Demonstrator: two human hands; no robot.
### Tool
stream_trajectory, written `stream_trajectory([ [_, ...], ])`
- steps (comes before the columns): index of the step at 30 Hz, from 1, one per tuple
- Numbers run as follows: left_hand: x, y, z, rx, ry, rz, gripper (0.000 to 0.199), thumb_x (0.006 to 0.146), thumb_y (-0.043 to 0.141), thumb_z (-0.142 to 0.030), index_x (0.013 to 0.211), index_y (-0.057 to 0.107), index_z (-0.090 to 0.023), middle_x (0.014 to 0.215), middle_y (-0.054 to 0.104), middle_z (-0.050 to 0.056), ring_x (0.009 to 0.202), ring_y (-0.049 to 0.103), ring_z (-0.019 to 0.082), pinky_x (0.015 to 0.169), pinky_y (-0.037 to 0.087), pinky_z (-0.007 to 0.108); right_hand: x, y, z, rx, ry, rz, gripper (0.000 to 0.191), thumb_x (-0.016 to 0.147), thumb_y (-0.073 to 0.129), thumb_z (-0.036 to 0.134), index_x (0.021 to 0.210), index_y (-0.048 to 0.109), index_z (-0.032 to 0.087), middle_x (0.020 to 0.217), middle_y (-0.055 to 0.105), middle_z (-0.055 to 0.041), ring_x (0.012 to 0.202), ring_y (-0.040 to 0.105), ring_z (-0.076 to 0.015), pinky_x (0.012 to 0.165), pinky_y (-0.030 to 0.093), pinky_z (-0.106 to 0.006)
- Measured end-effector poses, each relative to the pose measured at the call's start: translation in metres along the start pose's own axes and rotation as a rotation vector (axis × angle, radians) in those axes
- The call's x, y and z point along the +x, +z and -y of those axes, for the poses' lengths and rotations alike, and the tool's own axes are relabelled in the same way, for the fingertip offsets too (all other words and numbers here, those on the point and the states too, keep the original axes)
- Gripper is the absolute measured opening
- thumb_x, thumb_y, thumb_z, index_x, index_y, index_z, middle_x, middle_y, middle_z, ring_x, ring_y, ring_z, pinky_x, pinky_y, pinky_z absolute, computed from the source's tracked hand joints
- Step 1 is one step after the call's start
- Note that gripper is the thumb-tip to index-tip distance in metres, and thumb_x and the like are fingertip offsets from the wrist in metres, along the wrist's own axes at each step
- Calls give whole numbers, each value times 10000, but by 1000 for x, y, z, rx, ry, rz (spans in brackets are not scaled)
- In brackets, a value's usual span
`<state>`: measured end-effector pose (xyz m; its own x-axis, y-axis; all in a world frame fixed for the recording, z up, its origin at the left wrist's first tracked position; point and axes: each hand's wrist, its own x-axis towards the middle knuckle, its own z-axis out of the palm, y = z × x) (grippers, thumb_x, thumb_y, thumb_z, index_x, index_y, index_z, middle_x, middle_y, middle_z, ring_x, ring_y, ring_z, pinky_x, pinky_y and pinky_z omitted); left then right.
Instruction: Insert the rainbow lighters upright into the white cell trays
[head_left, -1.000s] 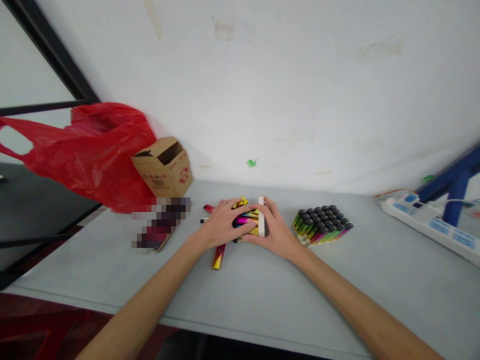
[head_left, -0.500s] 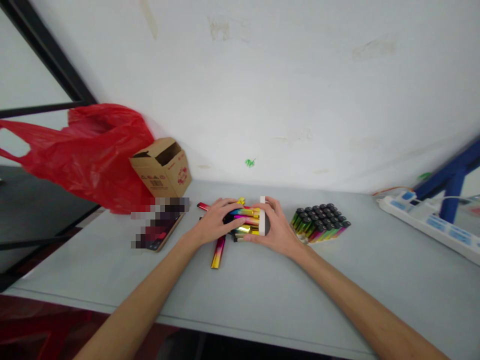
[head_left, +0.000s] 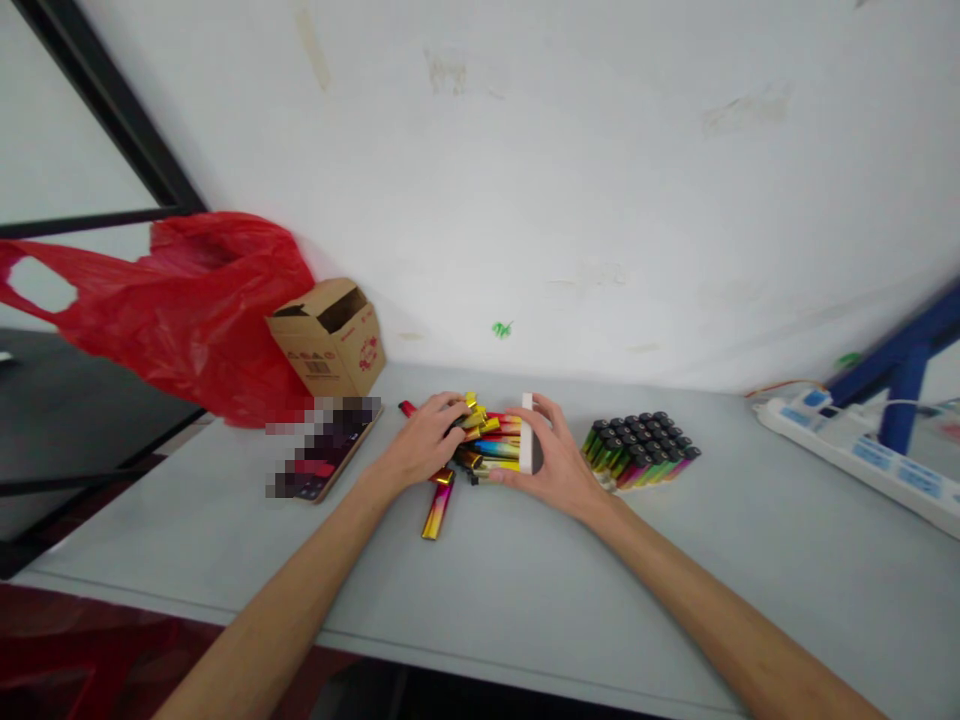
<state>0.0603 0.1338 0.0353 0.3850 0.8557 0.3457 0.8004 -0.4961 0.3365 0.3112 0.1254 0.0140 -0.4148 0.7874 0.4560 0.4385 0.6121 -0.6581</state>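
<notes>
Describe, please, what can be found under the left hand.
Shiny coloured sticks show around the left hand; whatever its palm and fingers cover cannot be seen.

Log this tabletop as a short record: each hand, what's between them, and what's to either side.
Left hand: hand over shiny multicoloured foil-like sticks; grip unclear
Right hand: hand gripping white rectangular holder, on edge
Between hands: sticks, lying loosely, right ends at the holder
Left side: dark flat smartphone, partly pixelated; open brown cardboard box; red plastic bag
Right side: block of upright black-topped colourful sticks; long white power strip
Surface: grey tabletop
</notes>
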Motion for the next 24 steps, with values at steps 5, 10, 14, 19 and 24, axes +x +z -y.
stream_trajectory([
  [5,3,5,-3,39,-62,-68,347,1041,415,-374,1079,714,-202,1236,671,114,1241,601,275,1136,463,485,0,1,-1,8,-22,14,784,784,829,594,1422,533,246,1566,328,-168,1454,452,-346,1233,368,-527],
  [10,5,9,-6,79,-77,-125,391,1039,476,-417,1243,713,-182,1394,615,161,1334,563,307,1175,437,505,0,1,-2,-1,0,28,839,786,819,609,1472,485,260,1588,303,-167,1474,422,-355,1223,381,-529],
  [14,5,11,-23,48,-11,-147,428,1070,422,-390,1409,617,-215,1573,483,143,1461,450,297,1224,380,513,1,1,-2,-15,-10,34,910,765,826,630,1510,452,263,1603,276,-178,1505,368,-362,1225,377,-523],
  [19,9,15,-49,-24,124,1,417,1100,326,-319,1399,587,-192,1453,615,128,1363,550,252,1205,399,475,2,3,-4,10,0,56,1093,729,860,616,1604,304,270,1613,249,-189,1524,342,-345,1244,344,-512],
  [24,12,14,-54,0,110,62,340,1086,385,-333,1250,648,-193,1203,720,105,1153,646,261,1081,477,457,3,5,-6,26,-12,89,1136,733,862,608,1625,259,243,1653,210,-214,1576,245,-335,1258,310,-514],
])
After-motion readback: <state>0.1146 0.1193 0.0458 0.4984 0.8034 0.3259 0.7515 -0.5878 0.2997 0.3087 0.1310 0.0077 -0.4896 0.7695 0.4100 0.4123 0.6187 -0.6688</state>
